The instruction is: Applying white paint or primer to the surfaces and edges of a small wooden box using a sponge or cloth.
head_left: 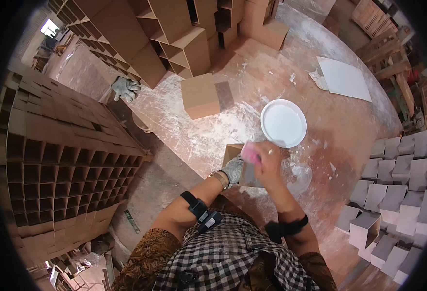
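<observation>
Under my gloved left hand (233, 169) is a small brown cardboard box (231, 151), gripped at its left side near the table's front edge. Its near face (250, 178) looks greyish and damp. My bare right hand (270, 162), slightly blurred, is closed on a pink sponge (250, 152), held over the box's upper edge. Just beyond that hand sits a round white tub (264, 130) with smooth white stuff in it. Farther off to the left, a closed-sided cardboard box (200, 97) rests on the white-smeared table (330, 145).
Cardboard boxes (170, 29) are stacked high at the back. Another tall stack (73, 179) stands left, beside a gap of floor (145, 189). Rows of whitish boxes (407, 213) fill the right. A grey glove (125, 89) and a white sheet (347, 80) lie farther back.
</observation>
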Demonstrator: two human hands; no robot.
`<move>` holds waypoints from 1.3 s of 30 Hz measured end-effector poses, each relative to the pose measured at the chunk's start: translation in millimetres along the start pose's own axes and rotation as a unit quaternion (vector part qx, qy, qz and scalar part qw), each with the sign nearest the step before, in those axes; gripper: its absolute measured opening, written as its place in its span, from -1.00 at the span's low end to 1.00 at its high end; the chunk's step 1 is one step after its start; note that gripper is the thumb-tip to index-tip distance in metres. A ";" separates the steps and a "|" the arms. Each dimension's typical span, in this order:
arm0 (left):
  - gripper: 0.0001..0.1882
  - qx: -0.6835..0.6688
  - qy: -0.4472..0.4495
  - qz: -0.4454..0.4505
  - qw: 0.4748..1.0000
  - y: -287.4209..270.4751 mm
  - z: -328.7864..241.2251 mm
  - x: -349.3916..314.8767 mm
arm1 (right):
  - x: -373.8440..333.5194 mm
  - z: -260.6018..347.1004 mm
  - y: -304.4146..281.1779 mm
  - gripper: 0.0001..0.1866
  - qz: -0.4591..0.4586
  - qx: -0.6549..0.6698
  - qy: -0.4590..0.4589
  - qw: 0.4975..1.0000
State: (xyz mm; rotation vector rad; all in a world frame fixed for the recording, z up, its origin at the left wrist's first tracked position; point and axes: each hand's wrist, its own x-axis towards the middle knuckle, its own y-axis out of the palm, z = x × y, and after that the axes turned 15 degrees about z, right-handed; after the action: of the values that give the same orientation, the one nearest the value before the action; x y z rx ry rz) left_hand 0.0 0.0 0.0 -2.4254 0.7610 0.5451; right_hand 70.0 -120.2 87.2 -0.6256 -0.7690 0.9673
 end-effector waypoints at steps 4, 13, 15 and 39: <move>-0.33 0.003 -0.033 0.022 0.999 1.0 -24.6 -31.8 | -48.3 48.0 -20.4 -0.67 0.114 0.028 -0.089 0.989; -0.36 -0.002 -0.024 -0.060 0.998 11.2 0.9 -18.0 | -18.2 -57.7 -52.2 -0.72 -0.175 0.031 0.161 0.971; -0.37 -0.027 -0.005 -0.088 0.996 21.8 14.3 -10.9 | -4.1 -82.5 -58.1 -0.74 -0.108 -0.058 0.219 0.968; -0.36 -0.035 -0.015 -0.081 0.996 13.2 2.5 -20.4 | 8.1 -97.0 -54.3 -0.88 0.119 -0.258 0.268 0.920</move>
State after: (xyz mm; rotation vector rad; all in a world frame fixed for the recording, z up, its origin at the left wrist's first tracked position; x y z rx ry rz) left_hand -24.1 0.4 3.7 -2.5104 0.5347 0.5499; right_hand 176.9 -149.0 74.4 -1.4072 -0.4507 0.7488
